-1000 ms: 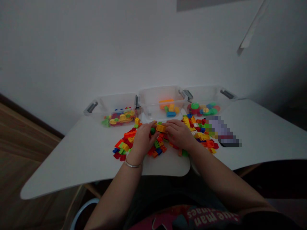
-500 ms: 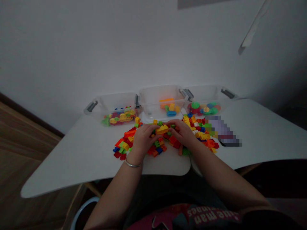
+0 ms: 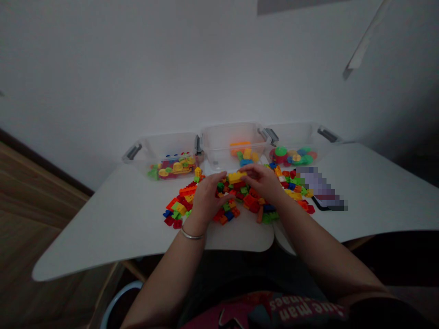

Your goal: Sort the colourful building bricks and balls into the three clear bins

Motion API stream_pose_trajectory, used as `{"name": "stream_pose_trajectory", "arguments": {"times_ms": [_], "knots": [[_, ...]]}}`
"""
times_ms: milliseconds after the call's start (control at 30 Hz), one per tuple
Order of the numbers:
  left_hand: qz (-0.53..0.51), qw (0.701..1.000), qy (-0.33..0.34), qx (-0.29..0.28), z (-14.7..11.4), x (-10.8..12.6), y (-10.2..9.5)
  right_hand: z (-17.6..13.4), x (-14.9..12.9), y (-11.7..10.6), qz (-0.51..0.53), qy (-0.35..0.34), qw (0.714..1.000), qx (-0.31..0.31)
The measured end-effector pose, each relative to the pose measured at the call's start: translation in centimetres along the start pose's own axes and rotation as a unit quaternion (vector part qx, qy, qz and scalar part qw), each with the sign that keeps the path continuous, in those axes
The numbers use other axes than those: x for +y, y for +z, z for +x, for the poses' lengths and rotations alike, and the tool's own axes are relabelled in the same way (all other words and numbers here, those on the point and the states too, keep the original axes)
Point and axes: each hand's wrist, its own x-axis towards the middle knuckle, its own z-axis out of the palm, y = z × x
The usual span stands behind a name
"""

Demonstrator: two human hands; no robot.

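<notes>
A yellow toy building block (image 3: 236,177) is gripped at its right end by the fingers of my right hand (image 3: 265,183), above the pile. Just left of it, my left hand (image 3: 208,194), with a bangle at the wrist, is open, its thumb and fingers spread apart over the bricks. Loose building blocks (image 3: 252,203) in red, orange, green, blue and yellow lie heaped under and between both hands. My hands cover part of the heap.
Along the wall stand three clear plastic boxes: a left box (image 3: 151,148) with small colourful pieces, a middle box (image 3: 214,141) with several larger blocks, and a right box (image 3: 295,132) with round pieces. A blurred-out phone (image 3: 320,189) lies right of the heap on the white table (image 3: 120,219).
My left hand has let go of the yellow block, and its fingers have opened. The block has moved slightly up and right in my right hand.
</notes>
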Motion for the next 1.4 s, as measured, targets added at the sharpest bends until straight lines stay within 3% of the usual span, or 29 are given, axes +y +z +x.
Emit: {"name": "stream_pose_trajectory", "arguments": {"times_ms": [133, 267, 367, 467, 567, 667, 767, 1000, 1233, 1400], "knots": [[0.044, 0.998, -0.031, 0.019, 0.1, 0.2, -0.3, 3.2, -0.3, -2.4, -0.125, -0.031, 0.980, 0.152], [0.089, 0.993, -0.072, 0.017, 0.2, 0.1, -0.3, 6.9, 0.4, -3.6, -0.172, -0.043, 0.963, 0.205], [0.102, 0.991, -0.085, 0.006, 0.1, -0.1, -0.2, 8.9, 1.2, -3.1, -0.209, -0.042, 0.959, 0.188], [0.105, 0.990, -0.092, -0.002, 0.0, -0.2, -0.1, 9.9, 1.7, -2.4, -0.254, -0.025, 0.958, 0.131], [0.105, 0.990, -0.096, -0.016, 0.0, -0.3, -0.1, 10.0, 1.8, -2.0, -0.337, -0.028, 0.938, 0.079], [0.100, 0.990, -0.095, -0.033, 0.0, -0.3, 0.0, 9.6, 2.1, -1.8, -0.407, -0.046, 0.909, 0.082], [0.099, 0.991, -0.081, -0.049, 0.0, -0.4, 0.4, 9.4, 2.3, -1.6, -0.432, -0.043, 0.897, 0.086], [0.148, 0.983, -0.059, -0.094, -0.4, -0.7, 0.8, 10.0, 1.5, -2.1, -0.376, 0.025, 0.925, 0.037], [0.166, 0.977, -0.064, -0.114, -0.3, -0.3, 0.6, 7.0, -0.4, -2.6, -0.306, -0.103, 0.939, 0.122], [0.165, 0.978, -0.059, -0.110, -0.2, -0.2, 0.9, 2.4, -0.6, 0.0, -0.247, -0.129, 0.959, 0.058]]}}
